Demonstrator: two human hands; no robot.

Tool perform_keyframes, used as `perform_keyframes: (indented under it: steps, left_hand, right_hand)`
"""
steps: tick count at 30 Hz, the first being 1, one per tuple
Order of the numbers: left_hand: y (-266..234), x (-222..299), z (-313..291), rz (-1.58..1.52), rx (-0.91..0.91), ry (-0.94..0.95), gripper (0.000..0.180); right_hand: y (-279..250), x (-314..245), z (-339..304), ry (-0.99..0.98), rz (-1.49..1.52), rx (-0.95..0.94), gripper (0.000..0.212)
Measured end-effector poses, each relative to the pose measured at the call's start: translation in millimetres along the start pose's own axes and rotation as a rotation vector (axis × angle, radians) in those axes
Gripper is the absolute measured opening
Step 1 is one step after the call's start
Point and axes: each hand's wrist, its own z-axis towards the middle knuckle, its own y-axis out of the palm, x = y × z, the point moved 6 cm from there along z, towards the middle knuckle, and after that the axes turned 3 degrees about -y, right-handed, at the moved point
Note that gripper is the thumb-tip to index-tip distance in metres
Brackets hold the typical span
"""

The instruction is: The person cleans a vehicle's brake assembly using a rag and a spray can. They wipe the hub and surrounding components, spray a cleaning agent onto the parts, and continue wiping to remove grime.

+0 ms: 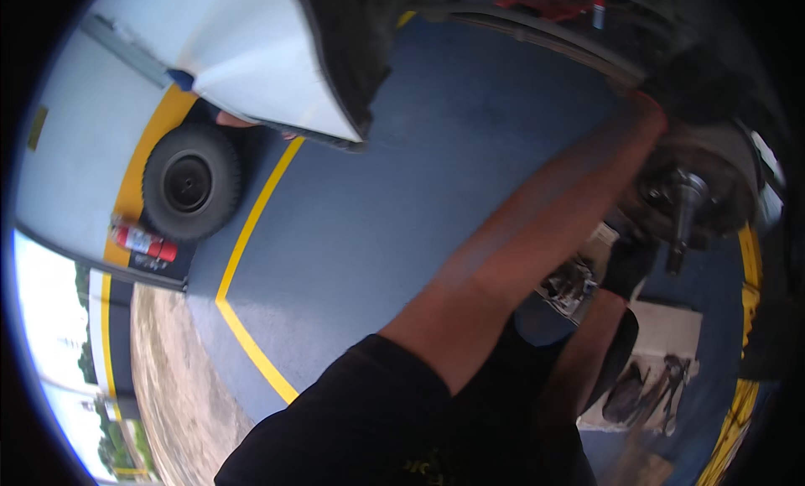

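Note:
My left arm reaches to the upper right, where my left hand (696, 93), in a dark glove, sits in the shadow above a wheel hub (713, 197). Its fingers merge with the dark parts around them. A bare metal spindle (686, 222) sticks out from the hub. Lower down, my right hand (627, 266), also in a dark glove, is beside the hub's lower left edge; its fingers are blurred and hard to make out. Close to the right hand stands an open box (574, 286) of metal parts.
Cardboard (683, 322) with dark tools (662, 394) lies on the blue floor (360, 226). A large tyre (191, 182) leans at the left wall near a red fire extinguisher (144, 241). A white vehicle panel (260, 62) juts in at the top, with part of another person's hand (235, 119) below it.

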Motion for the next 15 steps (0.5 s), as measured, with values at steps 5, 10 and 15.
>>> perform_keyframes:
  steps: [5,10,15]
  left_hand:
    - [-44.5,-9.5,5.7,-0.904,-0.105,-0.38,0.072]
    - [-48.6,-0.3,7.6,-1.06,-0.202,-0.549,0.071]
    - [-47.3,2.6,11.1,-0.982,-0.083,-0.306,0.07]
  right_hand:
    - [-5.0,-54.6,-17.2,-0.46,-0.852,0.127,0.019]
    - [14.3,-44.5,-18.4,-0.45,-0.368,0.228,0.02]
    - [65.3,-11.9,-34.7,-0.539,-1.155,0.182,0.022]
